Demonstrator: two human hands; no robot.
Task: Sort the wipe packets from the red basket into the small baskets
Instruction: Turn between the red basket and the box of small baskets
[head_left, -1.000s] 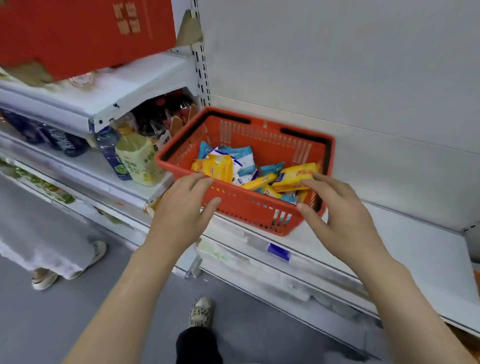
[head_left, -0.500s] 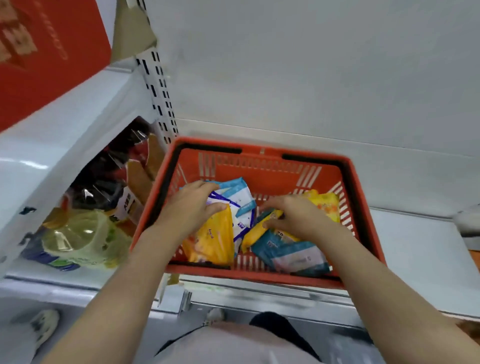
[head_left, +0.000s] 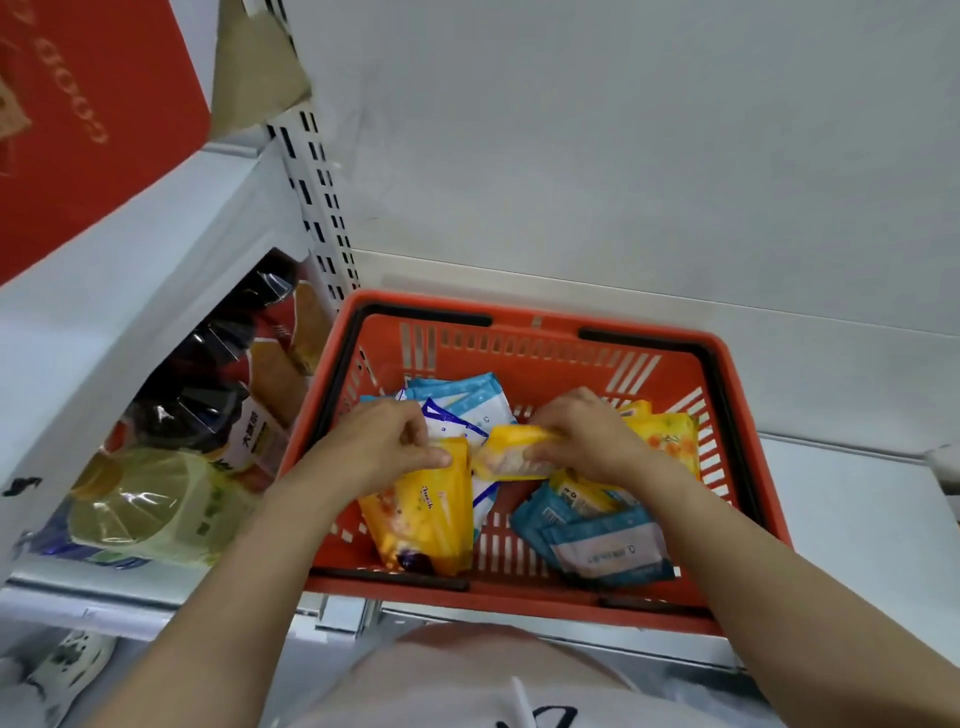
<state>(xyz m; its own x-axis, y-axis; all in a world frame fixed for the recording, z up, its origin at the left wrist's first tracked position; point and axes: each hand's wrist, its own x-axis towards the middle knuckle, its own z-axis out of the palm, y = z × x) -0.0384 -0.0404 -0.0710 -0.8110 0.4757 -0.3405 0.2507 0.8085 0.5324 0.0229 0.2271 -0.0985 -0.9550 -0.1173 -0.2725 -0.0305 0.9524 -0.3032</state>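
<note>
A red basket (head_left: 535, 327) with black handles stands on a white shelf and holds several yellow and blue wipe packets. My left hand (head_left: 379, 447) pinches the top of a large yellow packet (head_left: 421, 519) at the basket's left. My right hand (head_left: 587, 439) grips a smaller yellow packet (head_left: 506, 457) in the middle, lifted a little. More blue packets lie at the back (head_left: 467, 400) and at the front right (head_left: 602, 540). Another yellow packet (head_left: 670, 441) lies behind my right hand. No small baskets are in view.
Left of the basket, bottles stand on the shelf: a pale yellow one (head_left: 145, 504) and dark ones (head_left: 208, 400). A red carton (head_left: 78, 119) sits on the shelf above. The white shelf (head_left: 857, 499) stretches to the right, with a white back wall behind.
I have leaned in over the basket. Both hands went from its front rim down inside it and each has taken hold of a yellow packet.
</note>
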